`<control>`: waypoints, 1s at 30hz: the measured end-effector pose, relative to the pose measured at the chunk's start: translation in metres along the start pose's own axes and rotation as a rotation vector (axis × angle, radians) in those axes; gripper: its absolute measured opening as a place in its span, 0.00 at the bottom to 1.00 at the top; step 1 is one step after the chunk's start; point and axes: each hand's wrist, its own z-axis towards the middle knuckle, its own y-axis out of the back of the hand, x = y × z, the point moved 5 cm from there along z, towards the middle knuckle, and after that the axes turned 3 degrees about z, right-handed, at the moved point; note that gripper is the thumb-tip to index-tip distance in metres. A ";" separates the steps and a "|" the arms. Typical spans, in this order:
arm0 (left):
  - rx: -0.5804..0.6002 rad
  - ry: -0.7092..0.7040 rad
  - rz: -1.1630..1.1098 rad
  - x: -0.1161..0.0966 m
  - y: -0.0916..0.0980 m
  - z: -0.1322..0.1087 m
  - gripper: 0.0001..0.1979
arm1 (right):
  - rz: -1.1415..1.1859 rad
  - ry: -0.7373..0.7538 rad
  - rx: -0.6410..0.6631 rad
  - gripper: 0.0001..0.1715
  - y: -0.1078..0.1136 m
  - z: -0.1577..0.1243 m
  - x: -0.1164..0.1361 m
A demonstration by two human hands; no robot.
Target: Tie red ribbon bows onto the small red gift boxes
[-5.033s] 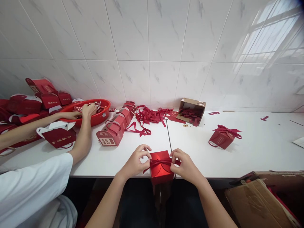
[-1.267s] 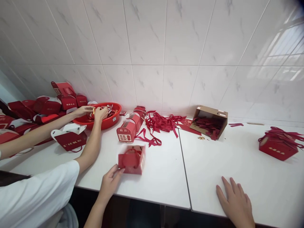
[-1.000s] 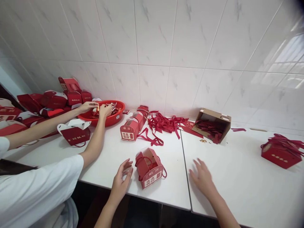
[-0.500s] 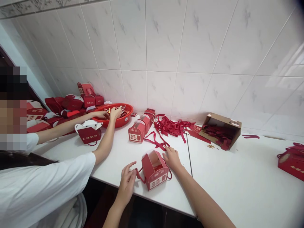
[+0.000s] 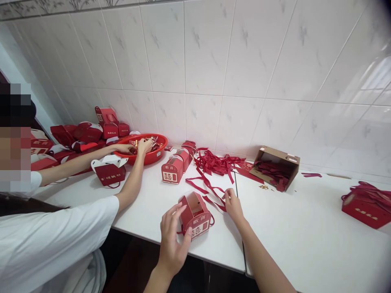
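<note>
My left hand (image 5: 174, 238) is at the left front corner of a small red gift box (image 5: 198, 221), its fingers spread and curved beside it. The thumb overlaps the front panel; firm contact cannot be made out. The box stands upright on the white table, its top partly open and a red cord loop at its side. My right hand (image 5: 232, 205), right of the box, pinches a dark red ribbon (image 5: 214, 189). The ribbon trails back across the table toward a tangled ribbon pile (image 5: 215, 160).
Closed red boxes (image 5: 173, 167) stand in a row behind. A co-worker's hands (image 5: 143, 145) reach into a red basin (image 5: 159, 152) near an open box (image 5: 110, 171). A tipped cardboard carton (image 5: 293, 167) holds dark red strips. Another red box (image 5: 365, 205) stands far right.
My left hand has moved from the cord beside the box to the box's front corner. My right hand has shifted slightly right, drawing the ribbon along with it.
</note>
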 end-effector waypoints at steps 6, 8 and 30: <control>0.172 0.047 0.076 -0.001 -0.020 0.003 0.28 | 0.072 -0.144 -0.138 0.21 0.081 -0.031 -0.031; 0.132 0.085 0.087 0.004 -0.024 0.004 0.32 | 0.044 -0.207 -0.189 0.22 0.116 -0.047 -0.047; 0.395 -0.060 0.180 -0.027 -0.030 0.020 0.24 | -0.251 -0.130 0.326 0.13 0.148 -0.111 -0.050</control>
